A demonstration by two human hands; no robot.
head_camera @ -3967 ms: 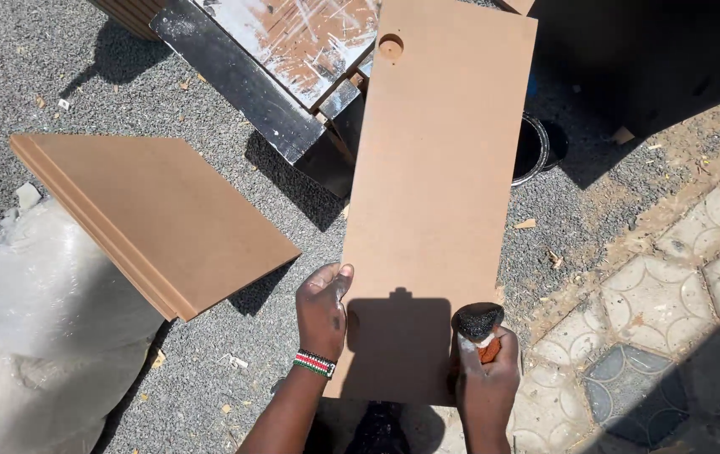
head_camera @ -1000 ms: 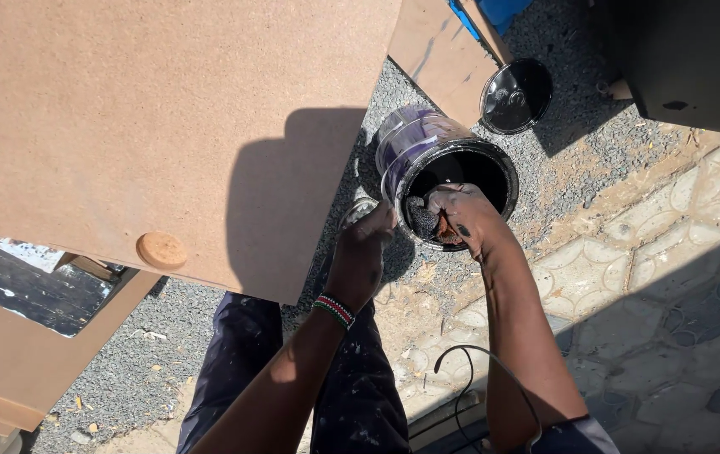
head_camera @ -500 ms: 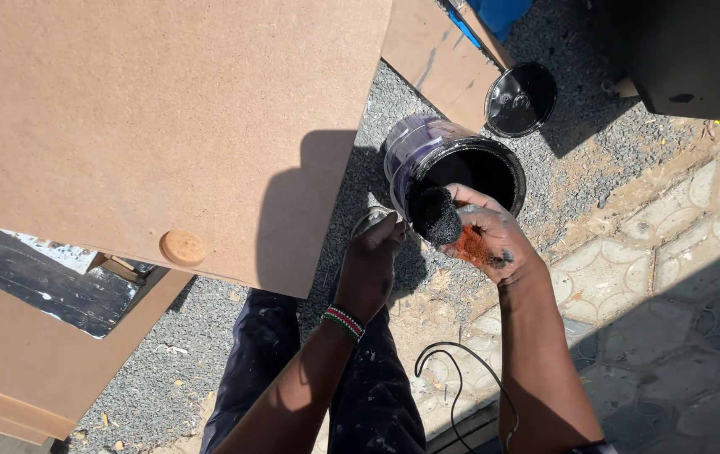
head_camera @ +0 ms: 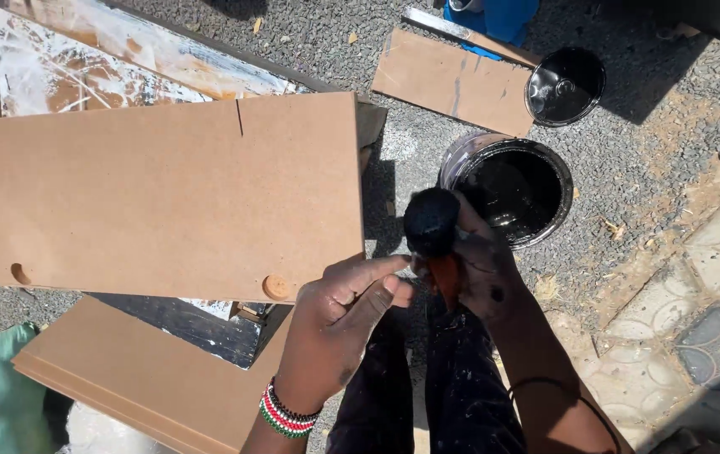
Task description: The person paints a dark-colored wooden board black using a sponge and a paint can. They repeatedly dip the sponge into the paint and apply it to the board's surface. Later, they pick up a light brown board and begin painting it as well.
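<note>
1. Brush (head_camera: 432, 225): held in the right hand (head_camera: 482, 273), which is closed around its orange-brown handle. The dark, wet bristle head points up-frame, away from the person; the long axis runs roughly near-to-far, slightly tilted left. The head sits just beside the near-left rim of the paint can (head_camera: 507, 187), outside the opening.
2. Paint can: upright on the gravel, open, with dark liquid inside. Its lid (head_camera: 565, 85) lies apart on the gravel, beyond the can to the right.
3. Left hand (head_camera: 343, 307): fingers half curled, gripping the near right corner of the large board (head_camera: 166, 193); thumb on top, fingertips extended toward the brush. A beaded bracelet (head_camera: 286, 414) is on the wrist.
4. Large board: long axis left-right and lying roughly flat, with a round recess near the held corner and another at the far left edge.
5. Change from half a second ago: the brush head was then over the can's opening; it is now drawn back clear of the rim. The board, then filling the upper left of the view, now sits lower and more fully visible, and the left hand remains at the same corner.
6. A second board (head_camera: 150, 378) lies below, at the left.
</note>
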